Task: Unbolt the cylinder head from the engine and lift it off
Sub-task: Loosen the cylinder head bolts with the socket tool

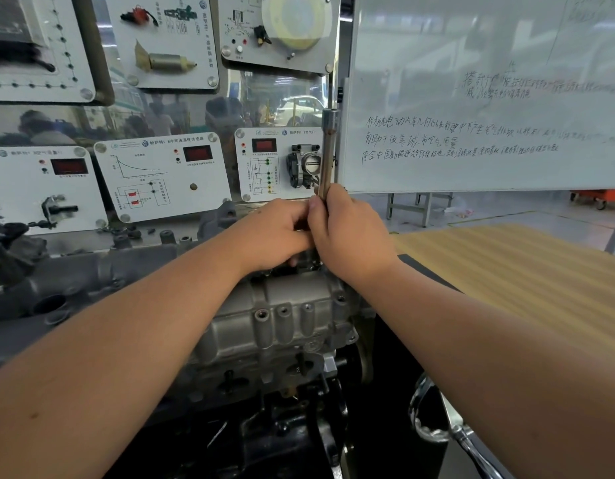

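Cylinder head [292, 316] is sitting right in the middle of the shot, on top of the dark engine block [292, 440], still in place. It's cast aluminium, dull grey and a bit grimy, with rounded bosses and a row of small threaded holes along the near face. Both hands are bunched together over its far edge. Right hand [347, 229] has its fingers curled round the lower end of a long metal extension bar [328, 153], which stands almost straight up with a socket-like end at the top. Left hand [282, 229] is curled too, knuckles touching the right one, and seems to be gripping the same tool lower down, though the part it holds is mostly hidden, so can't say exactly what's in there. Behind the hands there's a wall of white training panels [161, 174] with red displays and a throttle body [304, 164] mounted on one. A whiteboard [489, 98] with handwriting is up on the right, and below it a wood-grain tabletop [524, 271]. A shiny chrome wrench [434, 416] lies near the bottom right edge.
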The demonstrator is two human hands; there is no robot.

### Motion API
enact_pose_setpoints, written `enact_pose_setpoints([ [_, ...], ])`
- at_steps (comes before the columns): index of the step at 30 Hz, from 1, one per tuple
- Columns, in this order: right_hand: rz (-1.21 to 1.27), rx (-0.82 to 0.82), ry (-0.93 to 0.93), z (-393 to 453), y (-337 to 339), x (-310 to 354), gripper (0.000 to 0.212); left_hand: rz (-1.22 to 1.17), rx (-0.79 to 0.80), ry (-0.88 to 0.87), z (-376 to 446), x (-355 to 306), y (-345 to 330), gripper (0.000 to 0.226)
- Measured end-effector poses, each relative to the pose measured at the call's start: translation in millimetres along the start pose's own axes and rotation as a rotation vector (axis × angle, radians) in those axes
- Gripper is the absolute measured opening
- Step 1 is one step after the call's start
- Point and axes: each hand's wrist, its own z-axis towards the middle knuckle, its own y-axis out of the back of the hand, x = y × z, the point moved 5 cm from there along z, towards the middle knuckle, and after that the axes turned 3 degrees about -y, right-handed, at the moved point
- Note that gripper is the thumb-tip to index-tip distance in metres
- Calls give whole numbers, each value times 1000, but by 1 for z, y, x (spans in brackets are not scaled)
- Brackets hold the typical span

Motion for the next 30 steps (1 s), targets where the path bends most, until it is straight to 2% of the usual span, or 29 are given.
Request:
enact_pose_setpoints([
  [6,34,-23,95,-4,5,9,31,32,-54,-16,3,-3,4,49],
  [9,17,-15,58,-3,3,5,26,1,-38,-10,3,1,3,38],
  [12,26,-26,-10,-1,3,-1,27,-50,-9,-34,0,-2,0,40],
  [18,55,-44,68,-4,6,7,23,0,-43,-40,3,-4,2,49],
  [22,22,-24,60,-4,4,5,26,-11,-26,-26,2,-1,2,35],
  [26,29,-19,31,-1,3,2,23,-7,12,-14,-1,-3,-1,32],
  [30,54,-14,82,-3,5,7,20,17,-9,-29,-1,-8,2,45],
])
